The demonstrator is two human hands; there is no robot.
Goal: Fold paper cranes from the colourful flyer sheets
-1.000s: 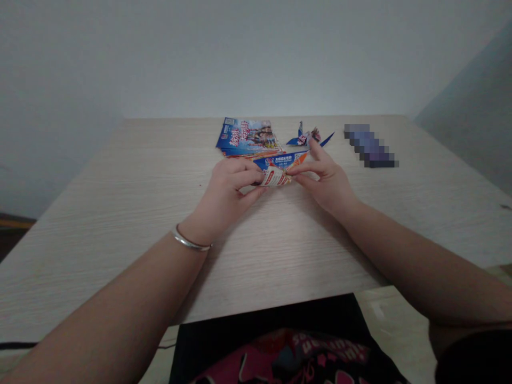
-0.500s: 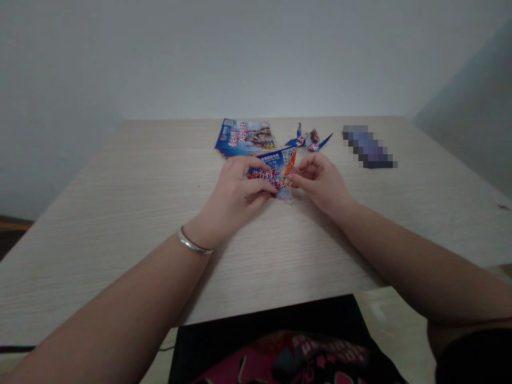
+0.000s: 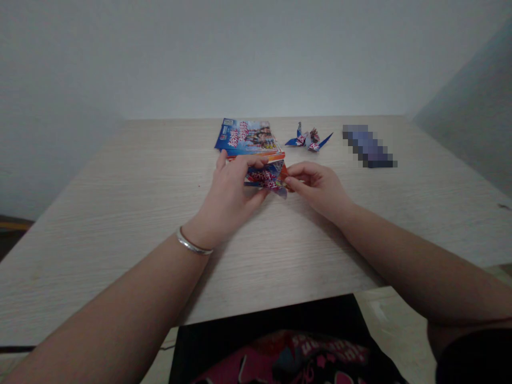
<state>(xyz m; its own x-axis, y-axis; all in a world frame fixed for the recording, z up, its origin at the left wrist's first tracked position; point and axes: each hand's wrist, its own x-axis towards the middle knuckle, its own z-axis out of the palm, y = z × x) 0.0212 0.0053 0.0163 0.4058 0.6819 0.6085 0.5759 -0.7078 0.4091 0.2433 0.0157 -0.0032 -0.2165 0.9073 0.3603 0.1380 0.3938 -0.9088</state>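
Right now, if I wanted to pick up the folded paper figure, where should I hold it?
Probably pinch the folded paper figure lightly by its middle, from above: its thin points jut out to left and right and might bend if gripped.

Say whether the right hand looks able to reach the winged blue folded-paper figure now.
Probably yes: the winged blue folded-paper figure lies just beyond the right hand, with nothing visible between them, though that hand pinches the blue-and-orange printed paper.

The pale table carries leaflets, folded paper, an object (pixelated).
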